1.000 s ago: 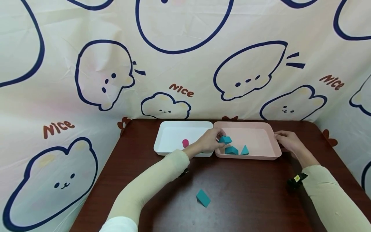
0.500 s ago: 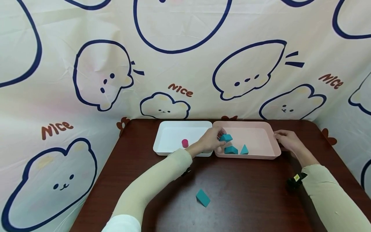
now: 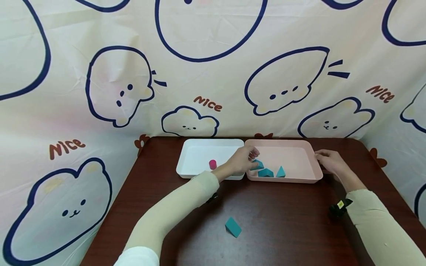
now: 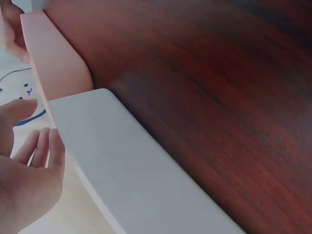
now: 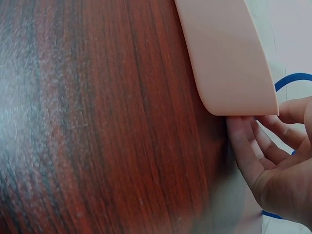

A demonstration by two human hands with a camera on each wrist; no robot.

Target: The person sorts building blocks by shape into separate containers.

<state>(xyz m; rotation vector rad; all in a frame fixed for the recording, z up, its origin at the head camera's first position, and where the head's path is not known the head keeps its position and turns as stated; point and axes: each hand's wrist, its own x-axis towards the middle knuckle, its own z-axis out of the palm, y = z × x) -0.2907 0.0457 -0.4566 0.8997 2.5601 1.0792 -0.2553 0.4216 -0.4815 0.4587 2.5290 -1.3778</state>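
My left hand [image 3: 242, 159] hovers over the left end of the pink tray [image 3: 299, 159], thumb and fingers spread apart. Just under the fingertips, a teal block [image 3: 258, 165] lies in that tray, partly covered by the hand. Beside it are a second teal block [image 3: 266, 173] and a teal triangular block [image 3: 281, 172]. In the left wrist view the left hand [image 4: 34, 175] has nothing between thumb and fingers. My right hand [image 3: 331, 161] grips the pink tray's right end. The right wrist view shows its thumb at the rim and fingertips against the outer wall [image 5: 229, 63].
A white tray [image 3: 196, 155] stands against the pink tray's left side, with a magenta cylinder [image 3: 212, 164] inside. Nearer on the dark wooden table [image 3: 283, 225] lies a teal wedge block [image 3: 233, 227]. A printed cloth [image 3: 233, 81] hangs behind the table.
The teal block has gone down from my left hand's fingers into the pink tray, and those fingers have opened. My right hand stays at the tray's end.
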